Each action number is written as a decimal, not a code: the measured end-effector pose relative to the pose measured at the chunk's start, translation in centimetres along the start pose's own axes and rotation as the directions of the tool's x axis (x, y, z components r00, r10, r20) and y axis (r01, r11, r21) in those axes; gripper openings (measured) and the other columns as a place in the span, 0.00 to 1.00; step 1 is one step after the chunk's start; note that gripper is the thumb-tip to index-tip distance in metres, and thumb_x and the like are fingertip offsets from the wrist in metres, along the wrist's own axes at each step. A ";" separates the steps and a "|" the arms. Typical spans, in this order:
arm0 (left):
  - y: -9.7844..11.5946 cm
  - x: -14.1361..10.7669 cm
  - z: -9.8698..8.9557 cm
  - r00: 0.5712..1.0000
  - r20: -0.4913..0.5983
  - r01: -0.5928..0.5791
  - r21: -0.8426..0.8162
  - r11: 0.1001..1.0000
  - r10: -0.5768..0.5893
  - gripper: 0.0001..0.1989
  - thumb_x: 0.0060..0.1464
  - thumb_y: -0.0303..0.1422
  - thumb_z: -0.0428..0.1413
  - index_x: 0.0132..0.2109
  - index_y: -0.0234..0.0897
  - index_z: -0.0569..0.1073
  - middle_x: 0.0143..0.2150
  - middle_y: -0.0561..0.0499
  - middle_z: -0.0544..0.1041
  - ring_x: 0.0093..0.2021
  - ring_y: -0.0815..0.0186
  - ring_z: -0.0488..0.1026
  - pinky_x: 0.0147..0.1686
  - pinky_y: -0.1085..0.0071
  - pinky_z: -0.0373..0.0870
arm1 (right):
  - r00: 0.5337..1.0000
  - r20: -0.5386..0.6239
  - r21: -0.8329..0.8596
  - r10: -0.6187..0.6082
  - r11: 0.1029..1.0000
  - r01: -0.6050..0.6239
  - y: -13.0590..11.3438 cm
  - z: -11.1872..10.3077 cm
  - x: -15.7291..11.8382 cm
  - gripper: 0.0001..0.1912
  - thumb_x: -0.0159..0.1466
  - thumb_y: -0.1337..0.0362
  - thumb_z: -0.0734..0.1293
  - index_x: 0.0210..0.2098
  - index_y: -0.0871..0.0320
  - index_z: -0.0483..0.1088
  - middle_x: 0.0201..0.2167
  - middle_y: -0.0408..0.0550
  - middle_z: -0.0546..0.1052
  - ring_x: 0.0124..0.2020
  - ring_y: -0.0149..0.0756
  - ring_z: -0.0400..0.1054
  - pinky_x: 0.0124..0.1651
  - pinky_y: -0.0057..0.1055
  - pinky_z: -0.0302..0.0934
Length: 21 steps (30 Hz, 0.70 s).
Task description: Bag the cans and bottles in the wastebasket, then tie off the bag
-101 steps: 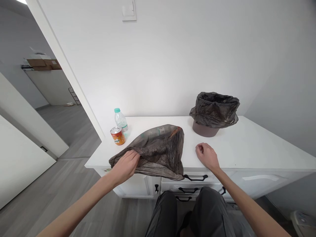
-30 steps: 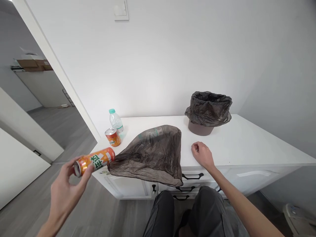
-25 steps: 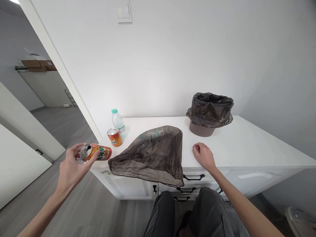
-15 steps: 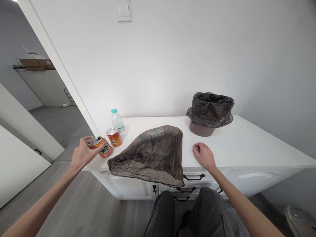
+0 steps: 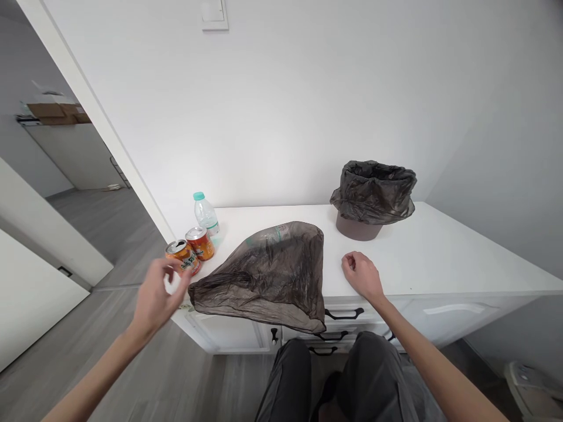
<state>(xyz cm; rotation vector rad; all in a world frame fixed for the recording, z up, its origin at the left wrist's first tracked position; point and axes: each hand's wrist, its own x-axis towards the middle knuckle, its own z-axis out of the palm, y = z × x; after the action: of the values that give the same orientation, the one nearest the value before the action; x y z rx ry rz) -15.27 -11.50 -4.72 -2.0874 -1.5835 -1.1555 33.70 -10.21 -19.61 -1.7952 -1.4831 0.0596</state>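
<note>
My left hand [image 5: 159,291] is just in front of an orange drink can [image 5: 183,255], its thumb and fingers curved and apart with nothing between them. Behind that can stands a second orange can [image 5: 200,244], and beyond it a clear plastic bottle [image 5: 206,214] with a green cap. A dark, see-through plastic bag [image 5: 272,275] lies to the right of the cans, with a bottle showing faintly inside. Its near edge hangs over the cabinet front. My right hand [image 5: 362,275] rests closed on the cabinet top, with nothing visible in its curled fingers.
A brown bin [image 5: 358,230] lined with a dark bag [image 5: 373,193] stands at the back right of the white cabinet [image 5: 444,252], against the wall. Black handles [image 5: 343,315] stick out from the drawers below. A doorway opens at the left.
My left hand has let go of the front can and drawn back toward me and slightly right. That can now stands close against the other one. My right hand has stayed in place.
</note>
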 end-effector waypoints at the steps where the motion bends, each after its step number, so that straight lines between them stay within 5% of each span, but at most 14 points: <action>1: 1.3 -0.7 -0.1 0.990 0.088 -0.103 -0.074 0.992 0.109 0.14 0.65 0.47 0.53 0.46 0.43 0.72 0.36 0.49 0.78 0.34 0.59 0.75 0.35 0.62 0.77 | 1.000 0.000 -0.002 0.000 1.000 0.000 0.0 0.0 0.0 0.09 0.67 0.58 0.60 0.34 0.54 0.68 0.35 0.49 0.77 0.37 0.41 0.69 0.40 0.35 0.57; 3: 3.7 -1.9 0.1 0.892 0.306 -0.261 -0.256 0.931 0.334 0.11 0.69 0.41 0.50 0.46 0.44 0.75 0.38 0.50 0.81 0.38 0.61 0.78 0.42 0.65 0.79 | 1.000 0.000 -0.004 -0.001 1.000 0.001 -0.1 -0.1 0.0 0.09 0.67 0.58 0.60 0.34 0.54 0.68 0.35 0.49 0.77 0.36 0.41 0.68 0.40 0.34 0.56; 6: 6.5 -3.5 1.6 0.711 0.505 -0.309 -0.401 0.862 0.490 0.18 0.72 0.37 0.46 0.62 0.45 0.72 0.56 0.46 0.81 0.57 0.58 0.77 0.59 0.61 0.75 | 1.000 -0.001 0.002 0.003 1.000 -0.003 -0.1 -0.1 -0.1 0.09 0.67 0.58 0.60 0.33 0.54 0.68 0.35 0.49 0.77 0.36 0.40 0.68 0.39 0.34 0.56; 10: 8.0 -4.1 5.7 0.600 0.585 -0.329 -0.440 0.835 0.545 0.26 0.73 0.37 0.43 0.74 0.43 0.60 0.67 0.44 0.74 0.68 0.56 0.70 0.67 0.57 0.69 | 1.000 -0.009 0.005 -0.003 1.000 0.003 0.1 0.0 0.0 0.09 0.67 0.58 0.61 0.34 0.54 0.68 0.35 0.49 0.77 0.36 0.41 0.68 0.39 0.34 0.56; 12: 8.1 -3.7 8.6 0.606 0.568 -0.374 -0.414 0.829 0.557 0.27 0.73 0.36 0.41 0.75 0.43 0.59 0.71 0.43 0.70 0.72 0.56 0.65 0.70 0.56 0.66 | 1.000 -0.011 0.004 -0.009 1.000 0.009 0.3 0.1 0.1 0.09 0.67 0.59 0.61 0.34 0.54 0.68 0.35 0.50 0.77 0.36 0.41 0.69 0.39 0.35 0.57; 18: 6.9 -1.1 17.9 0.761 0.497 -0.381 -0.178 0.907 0.417 0.27 0.71 0.30 0.37 0.72 0.33 0.63 0.72 0.38 0.68 0.78 0.54 0.53 0.73 0.50 0.58 | 1.000 -0.018 0.008 -0.020 1.000 0.020 0.6 0.4 0.3 0.09 0.68 0.60 0.60 0.34 0.54 0.69 0.35 0.49 0.77 0.36 0.40 0.69 0.40 0.34 0.57; 21: 6.1 0.9 20.4 0.771 0.535 -0.358 -0.084 0.930 0.345 0.28 0.68 0.30 0.41 0.71 0.25 0.62 0.73 0.32 0.64 0.77 0.47 0.55 0.74 0.46 0.54 | 1.000 -0.022 0.004 -0.022 1.000 0.022 0.6 0.3 0.3 0.09 0.68 0.60 0.60 0.34 0.54 0.68 0.35 0.49 0.77 0.36 0.40 0.69 0.39 0.34 0.57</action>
<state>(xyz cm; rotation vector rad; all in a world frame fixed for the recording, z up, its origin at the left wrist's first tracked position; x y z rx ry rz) -1.04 -0.07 -15.72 -2.7048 -1.2848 -0.4253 34.12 -9.73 -20.04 -1.7703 -1.4862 0.0321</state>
